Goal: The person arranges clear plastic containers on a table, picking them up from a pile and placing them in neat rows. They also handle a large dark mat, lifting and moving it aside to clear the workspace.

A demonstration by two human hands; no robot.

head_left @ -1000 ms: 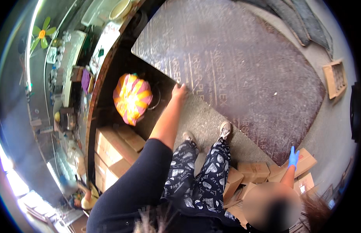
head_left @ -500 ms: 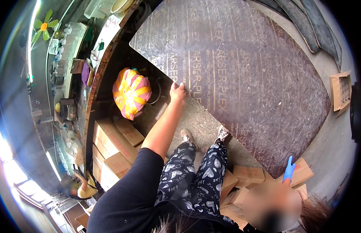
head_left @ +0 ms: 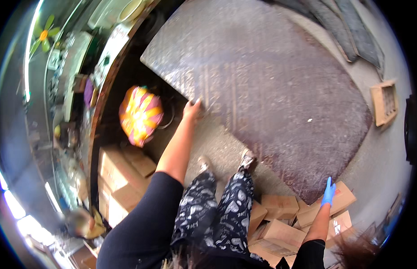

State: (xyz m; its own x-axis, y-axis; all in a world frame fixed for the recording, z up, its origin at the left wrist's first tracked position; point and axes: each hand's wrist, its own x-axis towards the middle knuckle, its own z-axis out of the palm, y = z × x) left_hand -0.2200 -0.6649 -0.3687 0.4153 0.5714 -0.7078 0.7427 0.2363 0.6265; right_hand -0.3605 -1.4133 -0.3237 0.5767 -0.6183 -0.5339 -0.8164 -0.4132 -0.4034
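A large brown plywood sheet (head_left: 262, 89) with faded printing fills the upper middle of the view. My bare left hand (head_left: 192, 109) is closed on its near left edge, thumb on top and fingers mostly out of sight. At the sheet's near right corner, my right hand (head_left: 328, 193) in a blue glove lies along the edge with fingers stretched out. How firmly it presses there I cannot tell. My shoes stand on the floor just short of the sheet's near edge. Whether the sheet lies flat or is raised is unclear.
Cardboard boxes (head_left: 280, 206) lie in a heap at near right, and more boxes (head_left: 123, 175) are stacked at left. A yellow-and-pink striped bundle (head_left: 140, 115) sits under a long workbench (head_left: 98, 107). Dark panels (head_left: 347, 36) and an upright carton (head_left: 385, 104) stand at far right. A person (head_left: 94, 226) is at lower left.
The whole scene has shifted slightly left in the picture and is more smeared. Both hands keep their places on the sheet's edges. My right forearm and dark sleeve now show.
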